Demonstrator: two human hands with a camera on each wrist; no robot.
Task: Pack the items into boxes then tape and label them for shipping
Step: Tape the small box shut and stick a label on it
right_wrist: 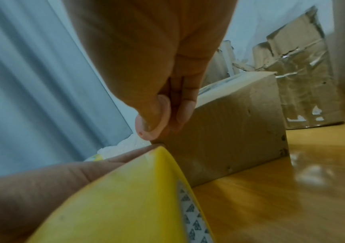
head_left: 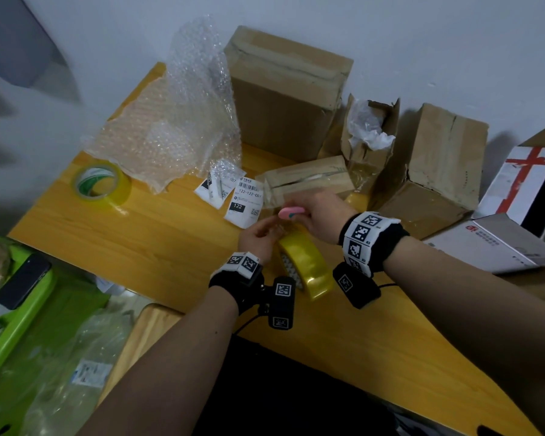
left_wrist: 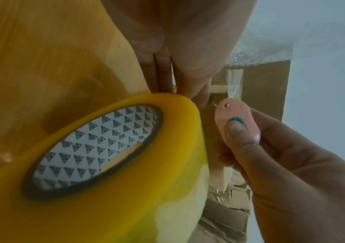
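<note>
A yellow tape roll [head_left: 306,265], standing on edge near the tabletop's [head_left: 158,243] front edge, is being held at its top by the left hand [head_left: 258,237], fingers curled. Just beyond, a pink cutter [head_left: 291,212] is being gripped by the right hand [head_left: 321,215], thumb pressed on it, against a small taped box [head_left: 309,179]. Farther back, shipping labels [head_left: 244,202] and larger boxes [head_left: 287,99] are lying toward the rear edge.

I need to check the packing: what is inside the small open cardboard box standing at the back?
Crumpled white plastic sticks out of the small open box. Whatever lies deeper is hidden by the plastic and the box walls.
</note>
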